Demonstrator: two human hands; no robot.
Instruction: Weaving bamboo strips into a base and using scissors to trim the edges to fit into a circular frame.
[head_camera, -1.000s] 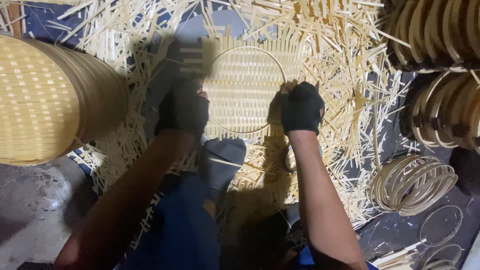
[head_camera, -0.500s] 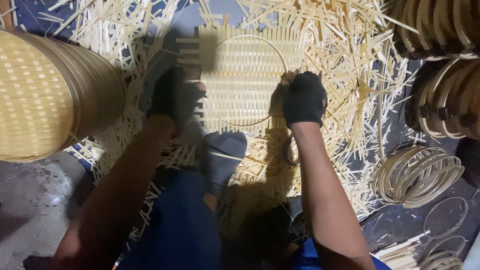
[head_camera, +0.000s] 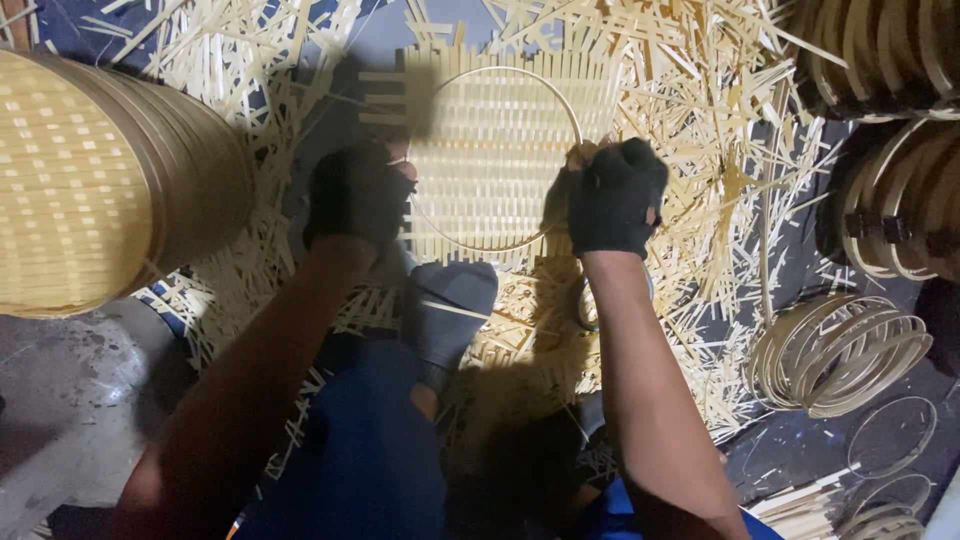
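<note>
A flat woven bamboo mat (head_camera: 500, 150) lies on the floor in front of me with a thin round bamboo hoop (head_camera: 545, 90) laid on top of it. My left hand (head_camera: 355, 195), in a black glove, presses on the hoop's left side at the mat's edge. My right hand (head_camera: 615, 195), also gloved in black, grips the hoop's right side with the fingers curled over it. My foot in a dark sock (head_camera: 450, 310) rests just below the mat's near edge.
A stack of finished woven bamboo trays (head_camera: 100, 180) stands at the left. Loose bamboo strips (head_camera: 700, 130) cover the floor around the mat. Bundles of bamboo hoops (head_camera: 840, 350) lie at the right, with more rings (head_camera: 890, 60) stacked at the upper right.
Both hands have kept their places on the hoop's two sides. My left hand has shifted slightly along the left rim; the mat and hoop sit a little differently in view.
</note>
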